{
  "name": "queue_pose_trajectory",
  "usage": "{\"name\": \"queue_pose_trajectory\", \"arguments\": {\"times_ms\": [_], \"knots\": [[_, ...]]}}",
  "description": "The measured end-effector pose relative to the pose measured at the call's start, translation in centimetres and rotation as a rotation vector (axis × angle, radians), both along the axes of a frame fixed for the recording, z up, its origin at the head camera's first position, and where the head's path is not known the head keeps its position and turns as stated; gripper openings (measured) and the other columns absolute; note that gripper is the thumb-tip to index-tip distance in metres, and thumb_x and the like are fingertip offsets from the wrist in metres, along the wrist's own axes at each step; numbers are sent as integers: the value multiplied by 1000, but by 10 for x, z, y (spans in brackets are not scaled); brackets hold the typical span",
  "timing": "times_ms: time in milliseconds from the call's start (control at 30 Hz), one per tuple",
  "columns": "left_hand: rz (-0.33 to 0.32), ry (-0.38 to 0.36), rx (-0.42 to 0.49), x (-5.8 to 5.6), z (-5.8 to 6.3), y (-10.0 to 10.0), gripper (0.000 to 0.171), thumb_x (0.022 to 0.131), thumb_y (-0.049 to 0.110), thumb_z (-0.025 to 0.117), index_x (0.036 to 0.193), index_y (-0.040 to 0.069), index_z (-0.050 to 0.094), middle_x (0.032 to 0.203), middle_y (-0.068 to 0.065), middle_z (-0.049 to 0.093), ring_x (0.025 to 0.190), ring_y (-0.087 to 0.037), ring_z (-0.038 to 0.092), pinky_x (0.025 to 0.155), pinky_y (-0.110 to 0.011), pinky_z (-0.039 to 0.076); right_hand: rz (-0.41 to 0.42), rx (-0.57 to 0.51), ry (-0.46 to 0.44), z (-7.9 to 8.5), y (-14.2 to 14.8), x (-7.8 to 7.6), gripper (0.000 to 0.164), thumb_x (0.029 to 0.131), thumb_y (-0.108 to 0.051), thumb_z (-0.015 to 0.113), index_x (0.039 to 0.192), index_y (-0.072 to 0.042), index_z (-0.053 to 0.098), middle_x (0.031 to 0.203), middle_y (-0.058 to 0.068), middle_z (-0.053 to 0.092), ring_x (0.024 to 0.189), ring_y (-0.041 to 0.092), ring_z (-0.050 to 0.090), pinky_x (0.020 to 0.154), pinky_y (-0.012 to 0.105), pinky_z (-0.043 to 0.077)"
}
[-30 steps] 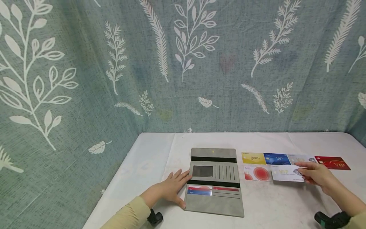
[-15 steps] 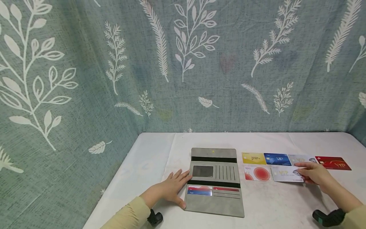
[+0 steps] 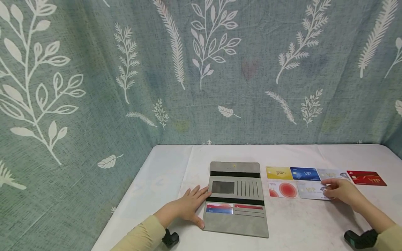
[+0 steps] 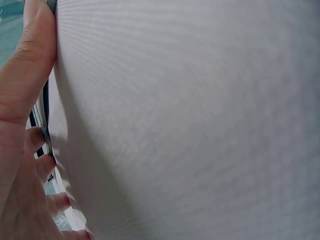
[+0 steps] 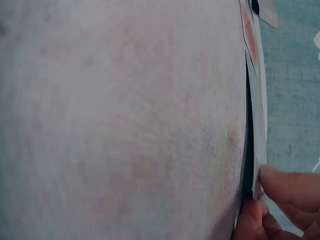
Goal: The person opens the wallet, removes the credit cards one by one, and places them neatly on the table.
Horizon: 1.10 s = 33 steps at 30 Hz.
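My right hand (image 3: 342,191) pinches the right end of a silver-white VIP card (image 3: 311,190) between thumb and fingers. In the right wrist view the card (image 5: 256,130) stands slightly tilted, with a dark gap under its edge. My left hand (image 3: 192,205) lies spread on the table, fingertips and thumb at the left edge of an unfolded grey wallet (image 3: 235,226). Red and blue cards (image 3: 220,209) sit in the wallet's lower slots, beside another red-topped card (image 3: 248,207). In the left wrist view the thumb (image 4: 30,65) reaches the wallet's edge.
Beyond the held card, a row has a yellow card (image 3: 278,173), a blue VIP card (image 3: 305,174), another silver VIP card (image 3: 329,174) and a red VIP card (image 3: 366,178). A white card with red circles (image 3: 282,189) lies left of the held one. A leaf-patterned curtain (image 3: 201,104) backs the white table.
The right hand has lowered the silver-white card toward the table and shifted slightly left, beside the card with red circles. The left hand and wallet have stayed in place.
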State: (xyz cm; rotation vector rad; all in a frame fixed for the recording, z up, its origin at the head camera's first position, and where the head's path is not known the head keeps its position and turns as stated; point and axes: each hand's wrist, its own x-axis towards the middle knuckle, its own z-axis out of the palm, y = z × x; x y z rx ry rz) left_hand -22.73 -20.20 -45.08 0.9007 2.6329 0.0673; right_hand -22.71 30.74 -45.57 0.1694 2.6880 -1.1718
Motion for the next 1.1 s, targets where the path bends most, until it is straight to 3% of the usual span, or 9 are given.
{"name": "queue_pose_trajectory", "arguments": {"times_ms": [200, 500, 1100], "knots": [[-1, -1, 7, -1, -1, -1, 109, 63, 61, 71, 146, 14, 19, 154, -5, 10, 139, -35, 8, 106, -59, 12, 162, 143, 53, 2, 2, -2, 64, 74, -19, 75, 121, 14, 46, 88, 12, 53, 78, 22, 47, 62, 28, 40], [-6, -7, 9, -1, -1, -2, 110, 63, 61, 70, 146, 13, 18, 154, -6, 10, 139, -35, 8, 106, -59, 12, 339, 234, 67, 3, 6, -7, 58, 72, -17, 76, 115, 14, 53, 90, 10, 55, 77, 21, 47, 66, 32, 43], [4, -11, 15, 2, 3, 0, 109, 63, 59, 72, 146, 12, 19, 154, -6, 11, 139, -36, 9, 106, -59, 12, 373, 231, 53, 5, 11, -7, 56, 73, -21, 74, 118, 8, 55, 89, 7, 53, 79, 20, 46, 69, 33, 46]]}}
